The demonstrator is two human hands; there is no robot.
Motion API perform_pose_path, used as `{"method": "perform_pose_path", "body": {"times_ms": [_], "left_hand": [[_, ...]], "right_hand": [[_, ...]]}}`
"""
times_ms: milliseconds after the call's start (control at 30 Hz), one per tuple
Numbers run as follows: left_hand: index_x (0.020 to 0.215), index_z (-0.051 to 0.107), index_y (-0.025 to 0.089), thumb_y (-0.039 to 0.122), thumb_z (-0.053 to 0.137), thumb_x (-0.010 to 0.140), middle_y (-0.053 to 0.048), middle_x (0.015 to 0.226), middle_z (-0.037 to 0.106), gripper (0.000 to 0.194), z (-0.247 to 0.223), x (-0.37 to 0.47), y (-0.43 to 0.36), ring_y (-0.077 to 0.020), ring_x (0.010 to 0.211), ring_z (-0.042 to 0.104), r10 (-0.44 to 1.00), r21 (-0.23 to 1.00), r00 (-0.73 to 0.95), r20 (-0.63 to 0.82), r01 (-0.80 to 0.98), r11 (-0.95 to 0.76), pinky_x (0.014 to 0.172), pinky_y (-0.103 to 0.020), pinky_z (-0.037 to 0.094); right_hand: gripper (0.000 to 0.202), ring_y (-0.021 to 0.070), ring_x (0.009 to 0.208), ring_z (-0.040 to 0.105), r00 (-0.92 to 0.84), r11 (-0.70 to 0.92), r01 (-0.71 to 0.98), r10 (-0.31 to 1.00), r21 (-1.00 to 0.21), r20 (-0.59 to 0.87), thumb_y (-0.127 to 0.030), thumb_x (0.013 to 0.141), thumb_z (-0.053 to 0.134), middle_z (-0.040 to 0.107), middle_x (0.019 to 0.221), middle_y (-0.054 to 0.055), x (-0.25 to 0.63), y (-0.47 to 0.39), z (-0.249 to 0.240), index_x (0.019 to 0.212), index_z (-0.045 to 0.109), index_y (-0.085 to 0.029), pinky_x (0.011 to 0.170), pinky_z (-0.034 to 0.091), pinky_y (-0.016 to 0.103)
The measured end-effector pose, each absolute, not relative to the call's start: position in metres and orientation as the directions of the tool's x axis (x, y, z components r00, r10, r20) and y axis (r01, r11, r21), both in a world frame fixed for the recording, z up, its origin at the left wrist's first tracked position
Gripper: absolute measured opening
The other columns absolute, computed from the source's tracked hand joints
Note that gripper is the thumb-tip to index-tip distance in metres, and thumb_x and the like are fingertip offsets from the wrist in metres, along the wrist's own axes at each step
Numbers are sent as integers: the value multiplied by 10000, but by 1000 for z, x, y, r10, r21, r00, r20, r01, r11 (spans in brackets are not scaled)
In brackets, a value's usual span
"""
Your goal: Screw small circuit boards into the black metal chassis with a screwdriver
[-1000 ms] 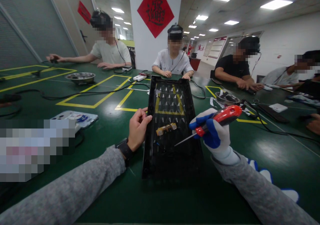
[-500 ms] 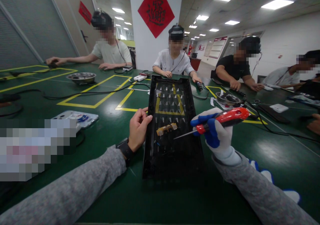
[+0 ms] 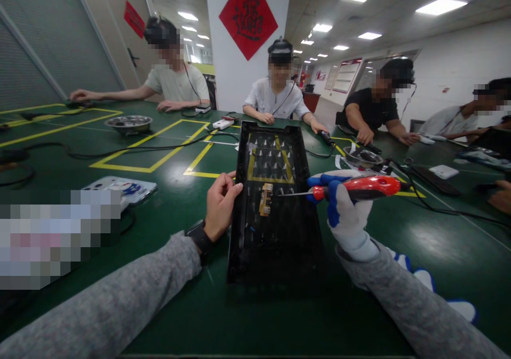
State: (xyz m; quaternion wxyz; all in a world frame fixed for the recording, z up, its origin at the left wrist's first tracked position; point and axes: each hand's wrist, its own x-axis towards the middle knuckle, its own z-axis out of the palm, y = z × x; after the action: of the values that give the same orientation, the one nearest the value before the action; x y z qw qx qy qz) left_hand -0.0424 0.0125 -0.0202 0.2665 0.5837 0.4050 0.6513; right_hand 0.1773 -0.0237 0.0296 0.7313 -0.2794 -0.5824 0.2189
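My bare left hand (image 3: 222, 205) grips the left edge of a black plastic housing (image 3: 235, 242), thumb on its rim. The housing is long and shallow, with a clear patterned window in its upper half. Inside it lies a small yellowish circuit board (image 3: 264, 200), its long side running toward me. In a white and blue glove, my right hand (image 3: 349, 210) is closed around a red and black screwdriver (image 3: 373, 187) beyond the housing's right edge. The screwdriver's thin shaft points left, its tip just right of the board. A tiny blue piece (image 3: 249, 227) sits lower in the housing.
A white and blue glove (image 3: 425, 282) lies by my right forearm. Metal bowls stand far left (image 3: 130, 123) and right (image 3: 362, 156). Black cables (image 3: 159, 149) cross the green table. A patterned phone-like object (image 3: 138, 187) is at left. Several people wearing headsets sit around the table.
The circuit board has turned from lying crosswise to lengthwise. The screwdriver's tip has moved up and its shaft is now nearly level. My left hand stays on the housing.
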Motion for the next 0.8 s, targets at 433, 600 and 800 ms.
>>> {"method": "perform_pose_path", "body": {"times_ms": [433,600,800], "left_hand": [[630,370,191,271,514,769,-48,972,619,216,-18,-41,11,-192,937,550,813,834,-187,551,148,-531,769,-289,415],[629,375,190,268,515,769,-48,960,618,213,-19,-42,12,-194,932,546,819,840,-186,542,151,-522,765,-293,412],[627,370,189,262,518,773,-40,931,610,221,-21,-43,12,-190,935,544,820,840,-180,543,129,-528,767,-286,409]], "right_hand": [[145,121,570,610,390,766,45,577,-641,717,-310,829,514,600,725,16,178,-31,35,797,573,-182,405,452,215],[208,122,505,585,91,623,-253,777,-740,623,-356,836,475,624,688,31,178,-38,42,798,568,-174,352,414,209],[195,122,549,593,-450,370,-264,769,-891,453,-313,796,559,675,811,75,170,-51,40,897,566,-147,460,504,256]]}}
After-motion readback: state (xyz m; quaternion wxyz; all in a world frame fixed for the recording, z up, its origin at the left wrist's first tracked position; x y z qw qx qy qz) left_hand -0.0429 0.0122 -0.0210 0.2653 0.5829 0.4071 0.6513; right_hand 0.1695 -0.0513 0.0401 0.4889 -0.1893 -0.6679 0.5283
